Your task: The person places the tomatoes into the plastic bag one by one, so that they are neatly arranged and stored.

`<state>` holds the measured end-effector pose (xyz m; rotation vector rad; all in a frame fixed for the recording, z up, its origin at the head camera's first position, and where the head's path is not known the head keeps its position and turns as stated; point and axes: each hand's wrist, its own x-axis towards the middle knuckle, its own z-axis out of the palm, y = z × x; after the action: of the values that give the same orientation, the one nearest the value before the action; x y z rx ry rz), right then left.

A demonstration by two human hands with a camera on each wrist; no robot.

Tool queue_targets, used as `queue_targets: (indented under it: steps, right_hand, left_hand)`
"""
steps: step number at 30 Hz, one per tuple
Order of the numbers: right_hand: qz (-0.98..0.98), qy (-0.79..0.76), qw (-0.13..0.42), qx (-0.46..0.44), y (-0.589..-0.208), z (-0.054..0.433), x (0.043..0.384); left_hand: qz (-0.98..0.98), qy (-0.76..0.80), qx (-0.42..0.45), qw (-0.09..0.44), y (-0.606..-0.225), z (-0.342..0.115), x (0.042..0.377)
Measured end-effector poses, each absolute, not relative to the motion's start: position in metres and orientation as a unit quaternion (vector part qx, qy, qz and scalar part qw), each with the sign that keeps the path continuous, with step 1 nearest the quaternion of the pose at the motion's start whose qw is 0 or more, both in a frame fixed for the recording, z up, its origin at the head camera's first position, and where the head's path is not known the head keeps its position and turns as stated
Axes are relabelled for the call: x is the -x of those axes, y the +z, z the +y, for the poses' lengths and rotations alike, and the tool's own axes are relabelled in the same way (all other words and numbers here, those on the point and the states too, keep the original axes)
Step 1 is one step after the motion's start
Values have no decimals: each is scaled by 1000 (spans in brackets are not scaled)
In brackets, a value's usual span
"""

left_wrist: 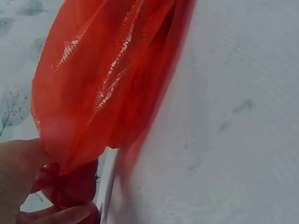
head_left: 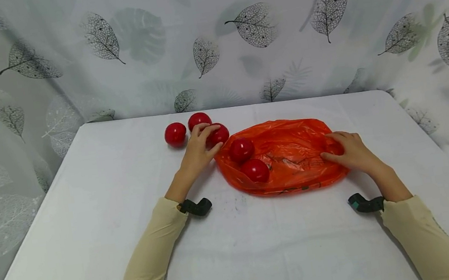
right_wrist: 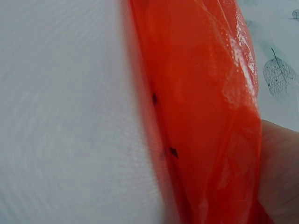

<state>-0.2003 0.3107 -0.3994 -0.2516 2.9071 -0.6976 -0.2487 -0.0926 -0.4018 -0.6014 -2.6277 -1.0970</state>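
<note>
- A tomato is held by the left hand, with the thumb on one side and the fingers on the other; it is positioned at the left edge of the red plastic bag.
- In the left wrist view, that tomato is partly covered by the lower end of the bag; whether the two are touching cannot be told.
- The right edge of the bag is gripped by the right hand, with the thumb and fingers set apart along it.
- In the right wrist view, most of the hand is hidden behind the bag's side, on which small dark marks are seen.
- The bag is laid on the tabletop between the two hands, with its mouth spread open and its plastic creased.
- Inside the bag, near its left side, an upper tomato and a lower tomato are seen close together.
- Two more are left outside on the tabletop, beyond the left hand: an outer tomato and a far tomato, placed near each other.
- Both arms are covered by pale yellow sleeves, and a dark device is worn at each wrist.
- The tabletop is backed by a leaf-patterned curtain.
</note>
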Motion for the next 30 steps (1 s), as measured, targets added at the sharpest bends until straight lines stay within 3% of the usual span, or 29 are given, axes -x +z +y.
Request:
queue_targets:
  steps: [30]
  right_hand:
    - [965, -236, 69, 87, -396, 309, 198]
  left_hand:
    - [-869, -384, 258, 174, -370, -77, 233]
